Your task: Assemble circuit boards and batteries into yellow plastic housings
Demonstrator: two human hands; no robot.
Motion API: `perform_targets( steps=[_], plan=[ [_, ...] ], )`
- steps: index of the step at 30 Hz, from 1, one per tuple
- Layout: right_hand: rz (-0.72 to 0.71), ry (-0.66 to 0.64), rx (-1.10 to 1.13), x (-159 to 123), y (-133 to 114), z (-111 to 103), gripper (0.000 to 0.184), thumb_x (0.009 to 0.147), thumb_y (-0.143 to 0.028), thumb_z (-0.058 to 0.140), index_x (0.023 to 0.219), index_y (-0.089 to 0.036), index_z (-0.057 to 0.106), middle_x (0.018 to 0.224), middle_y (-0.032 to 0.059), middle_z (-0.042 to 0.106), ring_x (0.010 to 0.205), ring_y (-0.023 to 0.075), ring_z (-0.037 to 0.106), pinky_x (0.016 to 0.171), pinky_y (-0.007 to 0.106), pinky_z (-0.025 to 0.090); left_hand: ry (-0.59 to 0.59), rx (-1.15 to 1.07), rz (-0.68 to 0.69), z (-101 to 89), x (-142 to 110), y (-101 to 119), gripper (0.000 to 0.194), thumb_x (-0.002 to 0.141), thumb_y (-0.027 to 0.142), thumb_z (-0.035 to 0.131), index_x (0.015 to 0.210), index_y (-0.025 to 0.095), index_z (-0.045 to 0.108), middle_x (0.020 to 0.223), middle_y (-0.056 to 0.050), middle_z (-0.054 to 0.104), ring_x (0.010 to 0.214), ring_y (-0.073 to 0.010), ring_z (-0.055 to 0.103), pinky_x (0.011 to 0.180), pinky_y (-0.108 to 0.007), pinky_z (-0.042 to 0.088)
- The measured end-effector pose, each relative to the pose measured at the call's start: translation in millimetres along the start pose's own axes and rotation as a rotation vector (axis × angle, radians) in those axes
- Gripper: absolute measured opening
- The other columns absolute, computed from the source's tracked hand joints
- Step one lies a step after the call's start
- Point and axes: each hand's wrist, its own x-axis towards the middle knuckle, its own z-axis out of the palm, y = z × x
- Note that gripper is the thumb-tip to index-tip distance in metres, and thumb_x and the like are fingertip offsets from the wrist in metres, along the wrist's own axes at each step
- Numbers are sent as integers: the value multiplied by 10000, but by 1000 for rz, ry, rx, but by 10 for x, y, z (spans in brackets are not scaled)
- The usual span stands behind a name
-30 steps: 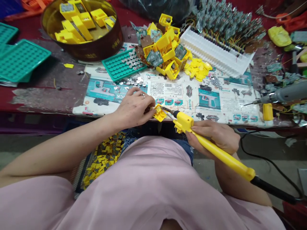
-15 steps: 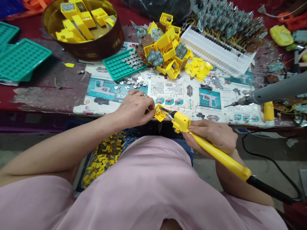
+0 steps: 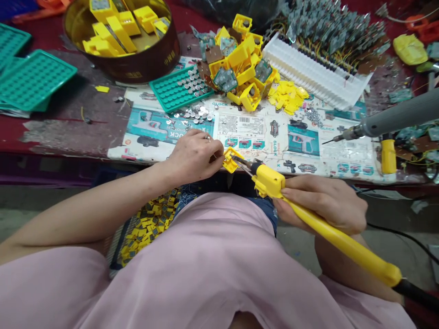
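Note:
My left hand (image 3: pixel 199 155) rests at the table's front edge, fingers pinched at the left side of a small open yellow plastic housing (image 3: pixel 232 165). What its fingertips hold beyond that is hidden. In my right hand (image 3: pixel 324 201) is a yellow soldering iron (image 3: pixel 270 181) with a long handle, its fingers wrapped round the grip. The iron's dark tip and a thin metal tube beside it point left into the housing. Whether the tip touches anything inside is too small to tell.
Behind the hands lie silver button cells (image 3: pixel 197 114), a green tray (image 3: pixel 168 93), yellow housings with circuit boards (image 3: pixel 225 79) and yellow pieces (image 3: pixel 288 97). A brown tin (image 3: pixel 137 68) stands left; a white rack (image 3: pixel 318 75) and a grey electric screwdriver (image 3: pixel 387 121) are right.
The soldering iron and my right hand have shifted right and slightly down, the tip still at the housing. My left hand stays nearly in place. The view has moved slightly.

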Motion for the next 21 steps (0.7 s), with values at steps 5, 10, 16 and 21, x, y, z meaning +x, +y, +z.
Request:
perform_targets(
  steps=[5, 10, 16, 21],
  plan=[
    [-47, -74, 4, 85, -22, 15, 118, 828, -209, 731, 880, -219, 626, 747, 1, 738, 625, 89, 683, 551, 175, 540, -91, -40, -44, -65, 8, 13, 310, 916, 333, 441, 819, 178, 692, 732, -72, 716, 704, -209, 659, 789, -368, 495],
    [-118, -108, -74, 181, -23, 40, 104, 831, -212, 723, 840, -205, 619, 703, 5, 727, 591, 94, 681, 536, 167, 541, -102, -105, -57, -76, 10, 3, 291, 906, 322, 449, 828, 183, 692, 769, -84, 731, 737, -228, 671, 812, -388, 499],
    [-154, -244, -139, 276, -60, -31, 131, 861, -239, 704, 781, -198, 609, 719, 10, 725, 623, 102, 684, 550, 193, 544, -65, -174, -112, -72, -3, 5, 288, 904, 337, 419, 868, 179, 657, 801, -89, 728, 799, -240, 676, 830, -390, 503],
    [-124, -189, -101, 226, -72, -108, 111, 837, -231, 734, 839, -211, 626, 764, 6, 736, 650, 102, 691, 587, 198, 561, -67, -411, -295, -145, 8, -59, 207, 852, 354, 490, 826, 197, 622, 786, -40, 725, 742, -186, 665, 762, -337, 514]
  ],
)
